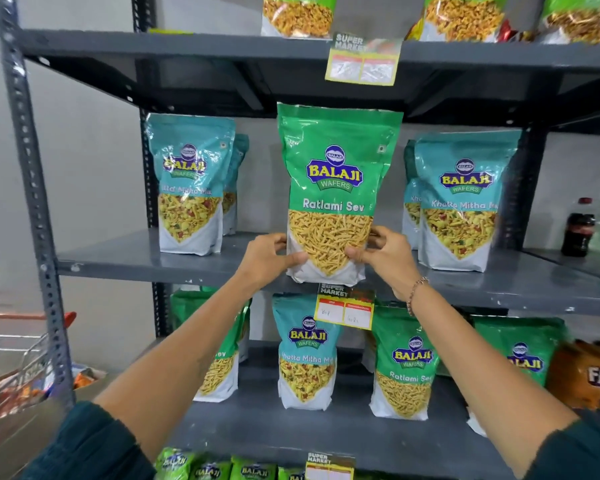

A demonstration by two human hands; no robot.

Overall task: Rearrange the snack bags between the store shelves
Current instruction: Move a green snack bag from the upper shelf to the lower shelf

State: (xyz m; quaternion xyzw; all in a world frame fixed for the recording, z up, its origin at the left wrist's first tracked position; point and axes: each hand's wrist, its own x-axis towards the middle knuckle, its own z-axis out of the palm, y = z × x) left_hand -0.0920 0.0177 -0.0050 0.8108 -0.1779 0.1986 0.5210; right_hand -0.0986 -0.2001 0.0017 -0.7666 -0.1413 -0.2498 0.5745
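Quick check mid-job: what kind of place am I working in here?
Most likely a small supermarket aisle: grey metal shelves stocked with matching snack bags, and price tags printed "Super Market" clipped to the shelf edges. Both hands hold a green bag.

Only one view on my feed: head-worn wide-angle, facing the grey shelf rack (194,261) straight on from close range, tilted slightly down. Both forearms enter from the bottom edge; rack uprights bow near the frame edges.
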